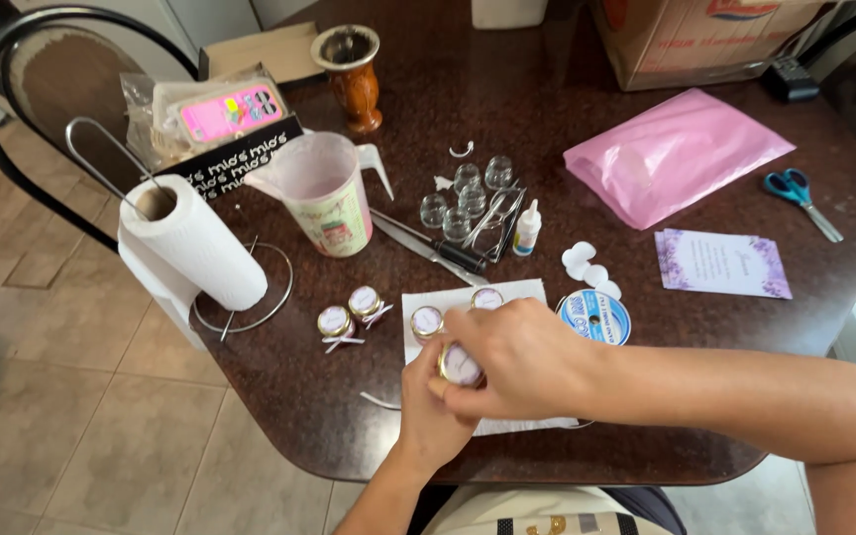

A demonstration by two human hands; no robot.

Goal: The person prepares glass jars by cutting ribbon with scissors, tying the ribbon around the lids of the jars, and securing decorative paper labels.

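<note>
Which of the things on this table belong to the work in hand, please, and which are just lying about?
In use:
small jar, held by left hand and right hand
white paper sheet
finished jars with bows
ribbon spool
empty glass jars

Lying about:
paper towel roll
measuring jug
pink bag
scissors
wooden cup

A pink bag [674, 154] is laid flat at the table's far right, and a cardboard box [691, 35] is set behind it. A purple-edged card [723, 264] is placed nearer, beside the bag. At far left, a pink packet [230, 111] is stacked on a black box [235, 163]. Round pale labels are borne by small jars [349, 315].
</note>
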